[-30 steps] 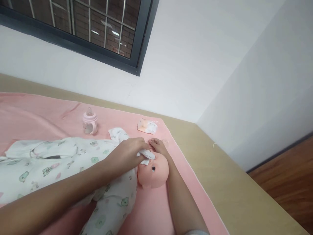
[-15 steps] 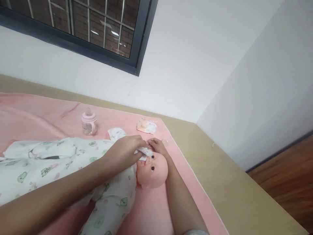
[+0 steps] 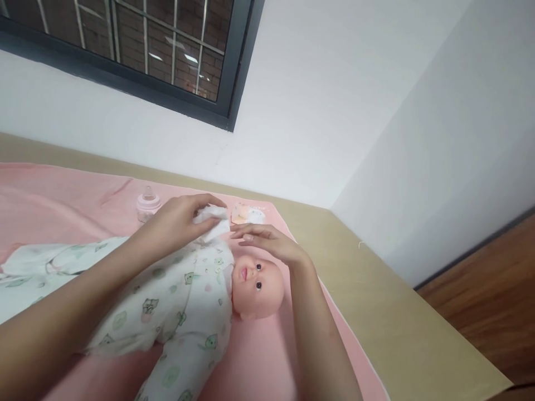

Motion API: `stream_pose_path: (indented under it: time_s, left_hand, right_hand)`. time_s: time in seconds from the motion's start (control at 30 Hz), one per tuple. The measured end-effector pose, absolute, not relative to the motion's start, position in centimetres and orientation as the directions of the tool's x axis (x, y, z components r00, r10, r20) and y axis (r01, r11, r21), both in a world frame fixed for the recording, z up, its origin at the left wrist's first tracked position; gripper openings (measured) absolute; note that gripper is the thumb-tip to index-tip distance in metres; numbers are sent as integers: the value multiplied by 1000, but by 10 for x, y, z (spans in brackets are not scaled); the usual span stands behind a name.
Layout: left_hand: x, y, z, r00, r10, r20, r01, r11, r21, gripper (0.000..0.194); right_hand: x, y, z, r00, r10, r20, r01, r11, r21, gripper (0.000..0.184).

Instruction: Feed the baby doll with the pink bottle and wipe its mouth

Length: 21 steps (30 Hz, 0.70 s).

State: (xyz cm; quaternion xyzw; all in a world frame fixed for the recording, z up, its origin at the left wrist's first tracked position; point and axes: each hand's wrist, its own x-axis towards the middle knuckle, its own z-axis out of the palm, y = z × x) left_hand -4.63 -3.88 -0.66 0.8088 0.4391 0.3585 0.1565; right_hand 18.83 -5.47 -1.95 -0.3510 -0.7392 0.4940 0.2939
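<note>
A baby doll point(image 3: 267, 292) lies face up in a white suit point(image 3: 171, 295) printed with small green figures, its bald head toward the right. Between the thumb and fingers of my left hand point(image 3: 178, 220) is a crumpled white wipe point(image 3: 217, 223), held above the doll's far shoulder. My right hand point(image 3: 273, 242) hovers just beyond the doll's head, fingers stretched toward the wipe. Whether those fingertips touch the wipe's edge I cannot tell. Behind the hands lies a small white and orange packet point(image 3: 247, 214).
A pink-lidded baby bottle point(image 3: 148, 206) stands on the pink blanket point(image 3: 254, 356), partly hidden by my left hand. The blanket covers a pale wooden surface point(image 3: 384, 295) against white walls. A dark-framed window point(image 3: 228, 106) is at the back left.
My left hand has lifted the wipe off the doll's mouth and carried it back and left, uncovering the face. My right hand has risen from beside the head, fingers reaching left.
</note>
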Motion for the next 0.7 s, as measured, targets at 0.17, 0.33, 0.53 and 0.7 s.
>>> stream_pose_path:
  time_s: [0.17,0.33,0.53,0.7]
  left_hand:
    - [-51,-36,-7,374,839,396,551,-544,633,45]
    - [-64,-32,3,267,875,404,427,-483,764,64]
    - [-99,-18,16,125,892,435,454,-441,774,55]
    - [-119,-5,18,3,918,397,497,-345,796,49]
  right_hand:
    - [154,-78,0,-544,825,155,414,425,-805,27]
    - [162,-63,-15,-371,897,242,405,391,-827,25]
    - [207,-17,-58,-50,969,243,292,247,-924,28]
    - [227,4,-104,97,983,158,295,123,-947,27]
